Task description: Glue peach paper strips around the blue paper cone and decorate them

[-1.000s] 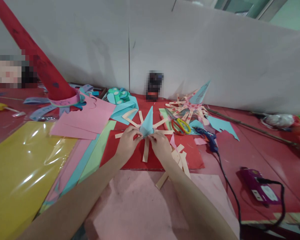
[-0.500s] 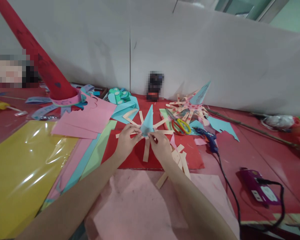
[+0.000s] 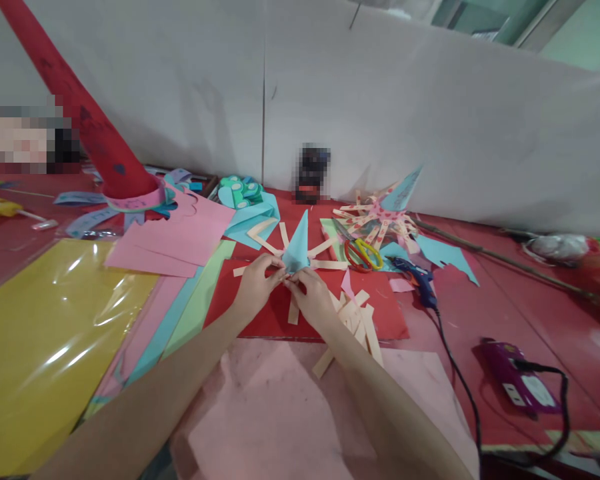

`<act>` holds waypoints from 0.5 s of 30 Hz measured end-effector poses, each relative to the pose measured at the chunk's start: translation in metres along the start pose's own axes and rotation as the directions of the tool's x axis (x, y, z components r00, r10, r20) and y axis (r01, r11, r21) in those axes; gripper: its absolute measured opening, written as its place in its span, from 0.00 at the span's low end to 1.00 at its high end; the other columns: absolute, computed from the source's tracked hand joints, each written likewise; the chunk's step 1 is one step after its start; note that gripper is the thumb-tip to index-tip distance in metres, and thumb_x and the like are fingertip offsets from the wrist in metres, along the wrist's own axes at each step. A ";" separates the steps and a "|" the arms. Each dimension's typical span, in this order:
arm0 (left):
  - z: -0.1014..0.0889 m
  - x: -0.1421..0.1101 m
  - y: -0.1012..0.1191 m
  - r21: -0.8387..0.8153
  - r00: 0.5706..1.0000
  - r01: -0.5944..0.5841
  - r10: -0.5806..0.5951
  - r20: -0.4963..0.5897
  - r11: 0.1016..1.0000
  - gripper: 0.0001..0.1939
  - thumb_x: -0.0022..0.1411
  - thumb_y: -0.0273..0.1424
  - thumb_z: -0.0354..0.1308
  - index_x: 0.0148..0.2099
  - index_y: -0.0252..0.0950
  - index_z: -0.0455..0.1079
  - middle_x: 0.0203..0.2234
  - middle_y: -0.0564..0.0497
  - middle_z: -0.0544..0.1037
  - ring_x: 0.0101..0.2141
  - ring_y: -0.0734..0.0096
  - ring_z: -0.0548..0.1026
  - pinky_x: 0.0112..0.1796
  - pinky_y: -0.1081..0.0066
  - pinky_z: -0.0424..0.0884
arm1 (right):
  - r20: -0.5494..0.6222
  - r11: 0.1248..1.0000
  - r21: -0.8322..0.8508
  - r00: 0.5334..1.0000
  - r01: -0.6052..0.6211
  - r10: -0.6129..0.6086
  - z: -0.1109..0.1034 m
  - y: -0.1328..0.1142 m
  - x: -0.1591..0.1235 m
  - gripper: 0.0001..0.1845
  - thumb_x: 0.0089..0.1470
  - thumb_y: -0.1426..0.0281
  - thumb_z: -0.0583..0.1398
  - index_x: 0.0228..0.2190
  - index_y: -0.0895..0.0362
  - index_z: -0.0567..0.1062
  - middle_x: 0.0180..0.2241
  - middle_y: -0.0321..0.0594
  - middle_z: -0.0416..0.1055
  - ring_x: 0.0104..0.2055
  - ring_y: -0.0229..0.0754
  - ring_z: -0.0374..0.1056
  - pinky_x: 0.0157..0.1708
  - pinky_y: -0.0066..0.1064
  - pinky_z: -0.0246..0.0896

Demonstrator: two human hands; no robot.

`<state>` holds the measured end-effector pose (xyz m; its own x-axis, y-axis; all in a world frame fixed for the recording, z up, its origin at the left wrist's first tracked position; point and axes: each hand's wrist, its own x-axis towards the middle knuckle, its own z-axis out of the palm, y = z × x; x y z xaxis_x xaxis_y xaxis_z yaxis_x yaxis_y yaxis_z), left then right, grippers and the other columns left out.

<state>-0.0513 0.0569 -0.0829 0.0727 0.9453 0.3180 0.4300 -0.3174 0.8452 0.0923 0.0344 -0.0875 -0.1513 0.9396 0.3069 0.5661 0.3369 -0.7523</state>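
A light blue paper cone (image 3: 297,245) stands upright on red card, its point up. Cream paper strips (image 3: 329,265) spread outward from its base like rays. My left hand (image 3: 257,283) is closed in a pinch at the front left of the cone's lower edge. Beside it, my right hand (image 3: 311,293) pinches at the front of the same edge, its fingertips nearly touching the left ones. The fingers hide the spot where the front strip (image 3: 293,312) meets the cone. Loose cream strips (image 3: 365,327) lie in a pile by my right wrist.
Scissors (image 3: 364,255) and a blue glue gun (image 3: 423,280) lie to the right, its cable running to a purple power box (image 3: 519,375). Behind stands a finished-looking cone with patterned strips (image 3: 400,193). Coloured sheets (image 3: 180,230) and a tall red cone (image 3: 105,133) occupy the left.
My right hand has shifted left along the cone's base, bringing its fingertips close to the left hand's. The cone stays in place on the red card.
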 end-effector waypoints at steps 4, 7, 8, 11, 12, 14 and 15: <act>0.001 0.000 -0.004 0.026 0.999 0.001 -0.002 0.033 1.000 0.03 0.57 0.29 0.57 0.31 0.38 0.66 0.28 0.53 0.75 0.32 0.69 0.74 0.36 0.68 0.71 | -0.097 0.995 0.098 0.995 -0.024 0.033 -0.003 -0.004 0.001 0.08 0.55 0.69 0.55 0.25 0.54 0.68 0.33 0.39 0.71 0.38 0.40 0.68 0.42 0.33 0.63; 0.000 0.001 -0.004 0.059 0.999 -0.045 0.043 0.026 0.997 0.03 0.57 0.30 0.57 0.30 0.38 0.67 0.28 0.53 0.74 0.32 0.69 0.73 0.37 0.68 0.71 | -0.116 0.981 0.185 0.989 -0.065 0.087 -0.006 -0.006 0.002 0.07 0.56 0.67 0.54 0.27 0.54 0.69 0.34 0.40 0.73 0.39 0.40 0.69 0.40 0.32 0.63; 0.000 0.001 -0.004 0.066 0.998 -0.056 0.055 0.020 0.996 0.03 0.57 0.29 0.57 0.30 0.38 0.67 0.29 0.53 0.74 0.32 0.69 0.73 0.36 0.69 0.71 | -0.109 0.972 0.219 0.988 -0.080 0.106 -0.006 -0.006 0.002 0.08 0.56 0.65 0.54 0.27 0.54 0.69 0.35 0.41 0.74 0.40 0.40 0.69 0.39 0.32 0.63; 0.000 0.002 -0.003 0.078 0.998 -0.066 0.065 0.011 0.995 0.03 0.56 0.27 0.57 0.30 0.38 0.67 0.28 0.53 0.74 0.32 0.70 0.73 0.36 0.69 0.70 | -0.088 0.943 0.314 0.986 -0.111 0.145 -0.008 -0.007 0.004 0.10 0.54 0.63 0.55 0.26 0.55 0.69 0.39 0.42 0.75 0.44 0.41 0.69 0.40 0.32 0.63; 0.000 0.002 -0.003 0.076 0.998 -0.063 0.062 0.014 0.995 0.03 0.55 0.27 0.58 0.30 0.38 0.67 0.28 0.53 0.74 0.32 0.70 0.73 0.36 0.69 0.71 | -0.082 0.931 0.346 0.985 -0.117 0.154 -0.009 -0.007 0.004 0.10 0.54 0.63 0.55 0.26 0.55 0.70 0.41 0.43 0.75 0.46 0.42 0.69 0.40 0.32 0.64; 0.000 0.001 -0.002 0.065 0.998 -0.053 0.051 0.029 0.997 0.03 0.55 0.26 0.58 0.30 0.38 0.67 0.29 0.53 0.74 0.32 0.69 0.74 0.36 0.69 0.71 | -0.067 0.899 0.418 0.982 -0.132 0.176 -0.009 -0.007 0.005 0.11 0.53 0.62 0.56 0.25 0.55 0.71 0.41 0.42 0.75 0.45 0.42 0.69 0.40 0.32 0.64; 0.000 0.001 -0.001 0.057 0.998 -0.048 0.046 0.038 0.997 0.03 0.54 0.26 0.58 0.31 0.38 0.67 0.30 0.53 0.75 0.33 0.69 0.74 0.36 0.69 0.71 | -0.060 0.880 0.451 0.979 -0.145 0.192 -0.009 -0.006 0.005 0.12 0.53 0.61 0.56 0.25 0.55 0.72 0.40 0.42 0.76 0.43 0.42 0.70 0.39 0.32 0.64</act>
<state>-0.0515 0.0585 -0.0838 0.1262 0.9320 0.3398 0.4770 -0.3573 0.8030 0.0956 0.0365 -0.0760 0.0097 0.9815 0.1912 0.1547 0.1874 -0.9700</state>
